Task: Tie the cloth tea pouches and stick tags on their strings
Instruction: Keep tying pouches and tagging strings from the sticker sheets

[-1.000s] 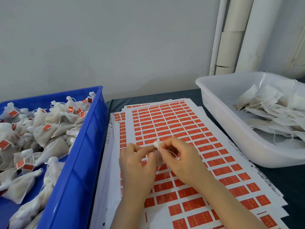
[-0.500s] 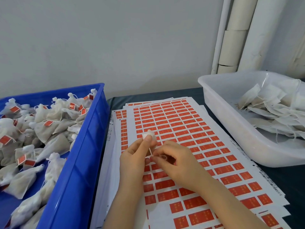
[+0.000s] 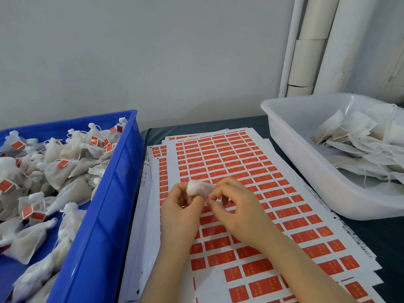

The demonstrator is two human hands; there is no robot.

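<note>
Mid-frame, just above the sticker sheets, the left hand grips a small pouch while the right hand pinches its neck, probably cinching it; tags lie beneath, ready for peeling. At left, tagged pouches fill the blue bin; flat untied pouches wait in the white tub, upper right.

No legible text: gold print on red tags too small; sheet margin codes blurred.

White pipes climb a grey wall behind the dark table.
</note>
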